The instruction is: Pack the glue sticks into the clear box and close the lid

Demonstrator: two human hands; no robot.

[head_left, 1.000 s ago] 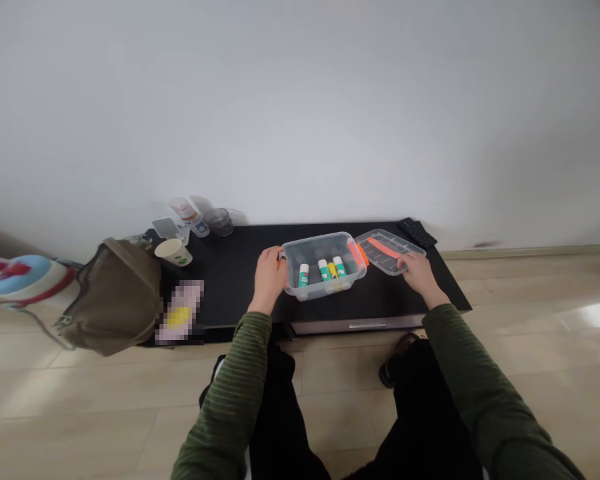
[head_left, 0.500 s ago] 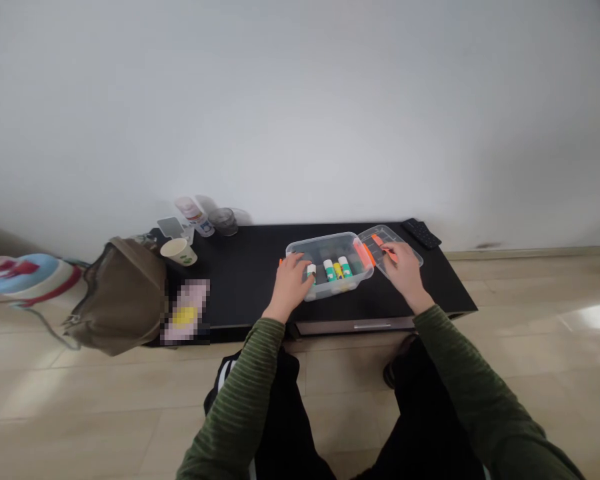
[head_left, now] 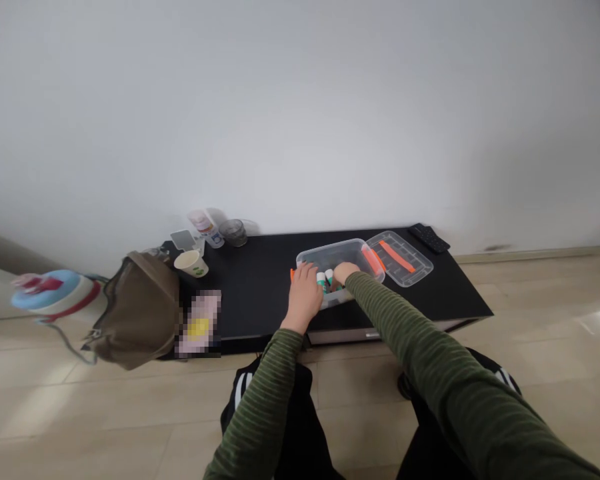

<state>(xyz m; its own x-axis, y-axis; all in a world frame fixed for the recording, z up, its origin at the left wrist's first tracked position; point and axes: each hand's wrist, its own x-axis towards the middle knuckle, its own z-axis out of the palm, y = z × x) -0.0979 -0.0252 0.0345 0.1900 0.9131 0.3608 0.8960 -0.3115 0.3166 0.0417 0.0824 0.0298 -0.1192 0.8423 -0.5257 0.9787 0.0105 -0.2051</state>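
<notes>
A clear plastic box (head_left: 325, 254) with orange clips stands uncovered on the black cabinet. Over its left end lies my left hand (head_left: 305, 291), closed on the rim with the fingertips inside. White-capped glue sticks with green labels, one of them a glue stick (head_left: 321, 279) close to my left thumb, lie in the box. My right hand (head_left: 345, 272) reaches into the box with curled fingers, right beside these sticks. What it grips is hidden behind the hand and sleeve. To the right of the box lies its clear lid (head_left: 403, 257) with an orange handle.
A black remote-like keypad (head_left: 429, 238) lies at the back right of the cabinet (head_left: 260, 280). On the left are a paper cup (head_left: 192, 264), a glass (head_left: 234, 233), a spray can (head_left: 207, 230), a brown bag (head_left: 143, 307) and a blue-lidded bottle (head_left: 60, 293). A wall rises behind.
My right hand has left the lid's orange handle and moved left into the box. The lid now lies flat. My left hand stays at the box's left end.
</notes>
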